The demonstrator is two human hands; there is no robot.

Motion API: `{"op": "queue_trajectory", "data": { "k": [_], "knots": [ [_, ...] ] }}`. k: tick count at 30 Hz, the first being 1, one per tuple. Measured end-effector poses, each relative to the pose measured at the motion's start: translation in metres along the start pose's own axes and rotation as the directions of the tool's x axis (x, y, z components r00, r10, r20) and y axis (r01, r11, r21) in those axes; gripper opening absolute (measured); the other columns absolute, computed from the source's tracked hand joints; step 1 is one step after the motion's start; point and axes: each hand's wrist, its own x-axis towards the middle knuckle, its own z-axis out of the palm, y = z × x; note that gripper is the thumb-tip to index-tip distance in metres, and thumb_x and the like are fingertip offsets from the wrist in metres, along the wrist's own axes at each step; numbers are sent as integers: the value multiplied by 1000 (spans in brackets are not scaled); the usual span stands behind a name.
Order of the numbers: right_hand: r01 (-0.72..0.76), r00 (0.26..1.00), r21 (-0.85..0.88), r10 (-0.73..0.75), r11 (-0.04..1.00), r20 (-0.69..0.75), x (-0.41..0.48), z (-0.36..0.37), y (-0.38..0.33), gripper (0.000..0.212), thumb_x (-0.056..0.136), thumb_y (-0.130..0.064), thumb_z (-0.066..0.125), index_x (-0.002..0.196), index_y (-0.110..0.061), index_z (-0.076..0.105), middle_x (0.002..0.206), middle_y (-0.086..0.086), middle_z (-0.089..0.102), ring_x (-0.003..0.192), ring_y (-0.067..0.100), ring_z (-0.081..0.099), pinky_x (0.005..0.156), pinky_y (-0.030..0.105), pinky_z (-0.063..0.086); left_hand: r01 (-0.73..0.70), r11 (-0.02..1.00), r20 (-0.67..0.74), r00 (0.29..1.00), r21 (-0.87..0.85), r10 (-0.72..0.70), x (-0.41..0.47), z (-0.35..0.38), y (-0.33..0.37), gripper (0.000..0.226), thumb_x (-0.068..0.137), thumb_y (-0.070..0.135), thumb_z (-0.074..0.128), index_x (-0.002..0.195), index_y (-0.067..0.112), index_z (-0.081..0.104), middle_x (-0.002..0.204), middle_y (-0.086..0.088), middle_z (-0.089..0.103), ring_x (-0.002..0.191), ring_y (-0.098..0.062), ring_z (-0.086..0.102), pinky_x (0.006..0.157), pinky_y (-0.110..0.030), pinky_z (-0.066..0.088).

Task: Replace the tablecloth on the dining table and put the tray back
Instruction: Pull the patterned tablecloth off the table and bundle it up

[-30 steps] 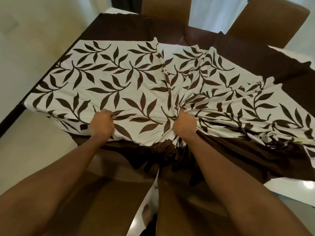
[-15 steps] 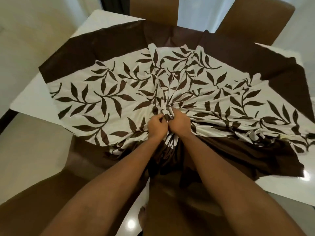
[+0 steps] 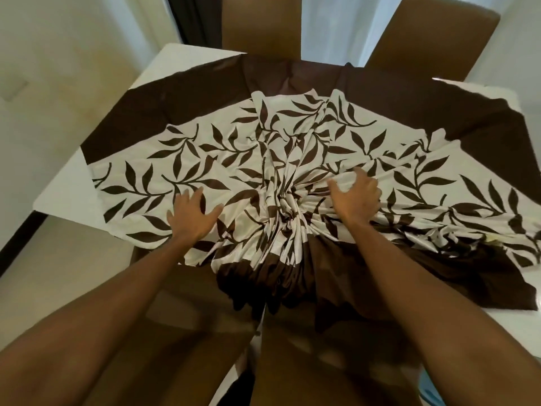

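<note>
A cream tablecloth printed with dark brown leaves and edged with a wide brown border lies bunched toward the near middle of the white dining table. Its gathered folds hang over the near edge. My left hand hovers with spread fingers just left of the bunch. To the right of the bunch, my right hand has its fingers spread over the cloth. Neither hand grips the fabric. No tray is in view.
Two brown chairs stand at the far side: one centre, one right. Two more brown chair backs sit directly below me at the near edge. A cream wall runs along the left.
Both hands had gathered the cloth together at the middle and gripped it. They have now let go and moved apart with fingers spread. The cloth has slid off the table's left corner.
</note>
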Motion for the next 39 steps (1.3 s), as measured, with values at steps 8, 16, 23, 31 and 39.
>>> {"op": "queue_trajectory", "data": {
  "k": [8, 16, 23, 31, 39],
  "knots": [
    [-289, 952, 260, 248, 921, 180, 52, 20, -9, 104, 79, -83, 52, 160, -37, 7, 168, 16, 8, 155, 36, 8, 122, 58, 19, 83, 976, 130, 990, -202, -57, 89, -9, -5, 93, 85, 77, 48, 158, 25, 22, 165, -8, 21, 152, -30, 20, 120, -60, 20],
    [-347, 798, 605, -113, 717, 592, 67, 69, -117, 80, 94, -74, 40, 159, -30, 24, 163, 3, 33, 146, 23, 37, 120, 43, 29, 67, 796, 333, 927, -602, 173, 103, 8, 92, 83, 90, 68, 51, 158, 34, 17, 163, 2, 30, 148, -25, 31, 121, -47, 25],
    [62, 937, 502, -223, 863, 269, 26, 72, -136, 42, 104, -42, 49, 142, -27, 53, 124, -13, 60, 116, 6, 54, 102, 29, 42, -103, 712, 243, 898, -695, 366, 78, 19, 132, 56, 101, 31, 53, 153, 29, 33, 143, 8, 49, 128, -11, 51, 101, -24, 39],
    [-28, 986, 54, 19, 998, 164, -128, 48, -90, 108, 69, -88, 58, 155, -49, 4, 169, 1, -7, 155, 32, -9, 120, 65, 1, -533, 739, -37, 820, -412, 571, 126, -9, 88, 67, 87, 2, 55, 148, 26, 43, 157, -7, 35, 142, -20, 36, 114, -34, 36],
    [31, 976, -134, -1, 991, 216, -179, 81, -77, 108, 85, -62, 63, 157, -43, -15, 164, 8, -30, 153, 39, -9, 121, 64, 8, -874, 348, 558, 484, 338, 674, 174, -8, 151, 99, 81, 45, 72, 155, 50, 7, 167, -2, -14, 153, -32, -14, 120, -62, 11]
  ]
}}
